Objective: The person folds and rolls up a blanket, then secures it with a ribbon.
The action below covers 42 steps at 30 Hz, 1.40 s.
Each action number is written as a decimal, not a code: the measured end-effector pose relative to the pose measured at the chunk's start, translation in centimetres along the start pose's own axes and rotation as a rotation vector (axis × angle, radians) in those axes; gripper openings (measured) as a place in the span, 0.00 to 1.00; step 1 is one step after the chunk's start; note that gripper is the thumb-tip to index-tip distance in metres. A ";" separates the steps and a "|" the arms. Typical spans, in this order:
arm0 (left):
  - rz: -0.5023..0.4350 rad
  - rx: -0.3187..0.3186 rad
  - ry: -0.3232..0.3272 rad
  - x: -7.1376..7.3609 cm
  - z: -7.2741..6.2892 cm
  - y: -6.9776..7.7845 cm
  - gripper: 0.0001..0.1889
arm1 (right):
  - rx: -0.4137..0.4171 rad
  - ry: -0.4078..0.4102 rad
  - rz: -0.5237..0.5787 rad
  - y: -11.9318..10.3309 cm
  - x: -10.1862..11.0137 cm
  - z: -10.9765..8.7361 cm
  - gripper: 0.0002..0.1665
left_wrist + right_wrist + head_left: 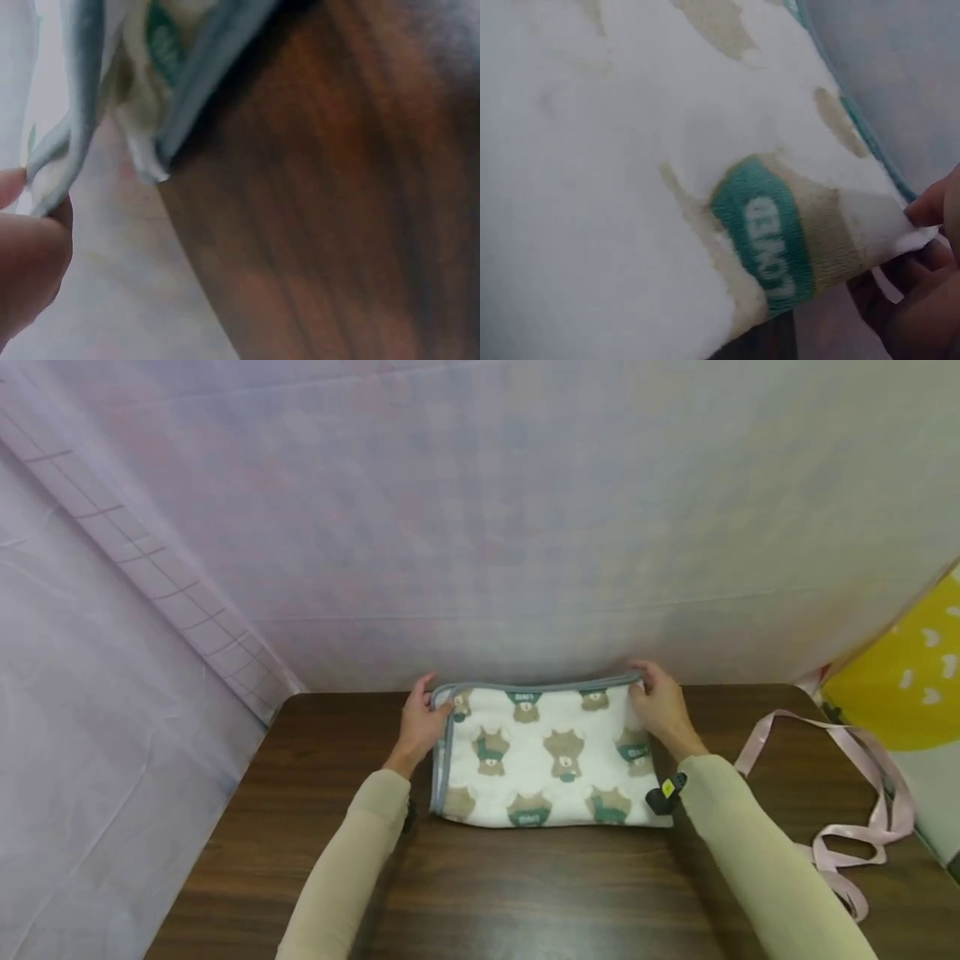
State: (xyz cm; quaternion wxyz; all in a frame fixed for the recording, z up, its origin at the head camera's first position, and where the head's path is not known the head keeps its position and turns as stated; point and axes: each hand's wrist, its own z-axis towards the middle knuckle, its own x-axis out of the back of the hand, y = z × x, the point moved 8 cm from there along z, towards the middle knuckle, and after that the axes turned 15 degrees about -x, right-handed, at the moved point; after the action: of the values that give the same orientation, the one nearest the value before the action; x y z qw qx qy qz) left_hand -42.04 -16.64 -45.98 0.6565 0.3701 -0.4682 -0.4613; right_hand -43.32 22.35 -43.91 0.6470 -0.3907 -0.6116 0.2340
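A folded white towel or small blanket (536,760) with brown bears, green patches and grey-blue edging spans the space between both hands at the table's far side. My left hand (422,724) pinches its far left corner, thumb on top; the left wrist view shows the edging layers between thumb and fingers of that hand (34,255). At the far right corner, my right hand (663,706) grips the cloth. In the right wrist view, that hand (922,277) has its thumb above and fingers beneath the corner, near a green patch reading "LOVED".
The dark wood table (315,860) meets a pale hanging sheet (465,527) along its far edge. A pink ribbon strap (862,752) lies in loops at the right. Beyond it is a yellow patterned cloth (915,677).
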 end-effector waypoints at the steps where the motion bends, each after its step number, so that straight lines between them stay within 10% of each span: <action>1: 0.003 0.008 -0.017 -0.2 -0.1 -0.3 0.35 | -0.014 -0.011 -0.016 0.4 -0.3 0.1 0.26; 14: 0.138 0.199 -0.209 -0.6 -1.8 -3.0 0.45 | -0.221 -0.204 -0.125 4.9 -2.4 0.2 0.40; 24: 0.118 0.365 -0.421 -0.8 -3.9 -3.7 0.54 | -0.217 -0.251 -0.005 5.9 -2.0 -1.0 0.34; 29: 0.051 0.367 -0.457 -0.9 -4.3 -3.3 0.54 | -0.230 -0.189 0.057 6.1 -1.3 -1.2 0.33; 35: -0.005 0.384 -0.485 -0.8 -5.8 -3.6 0.56 | -0.303 -0.342 -0.015 7.4 -2.2 -2.9 0.41; 42: -0.020 0.332 -0.510 -0.3 -6.5 -3.3 0.55 | -0.207 -0.317 -0.062 7.5 -1.9 -4.2 0.37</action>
State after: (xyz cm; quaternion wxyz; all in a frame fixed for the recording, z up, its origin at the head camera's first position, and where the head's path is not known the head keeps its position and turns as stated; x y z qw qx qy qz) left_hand -36.68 -16.99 -50.93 0.4436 0.3491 -0.6834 -0.4630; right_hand -38.17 24.38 -50.79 0.5057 -0.3945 -0.7383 0.2086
